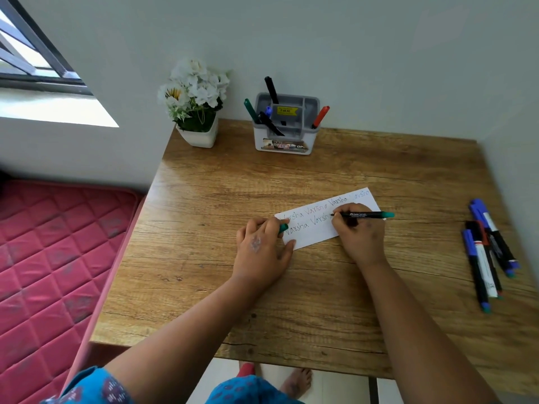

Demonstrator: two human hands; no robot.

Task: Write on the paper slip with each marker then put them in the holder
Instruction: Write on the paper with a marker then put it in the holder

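A white paper slip (313, 231) lies on the wooden table (204, 199), with two lines of handwriting on it. My right hand (360, 231) grips a black marker with a green end (369, 215), its tip on the slip's second line. My left hand (262, 246) presses the slip's left end and holds the green cap (283, 228) between its fingers. The grey and white holder (287, 126) stands at the back of the table with green, black, blue and red markers in it. Several more markers (487, 252) lie in a loose pile at the right.
A white pot of white flowers (195, 103) stands at the table's back left corner, by the wall. A red quilted mattress (49, 252) lies left of the table. My bare feet show under the table's near edge.
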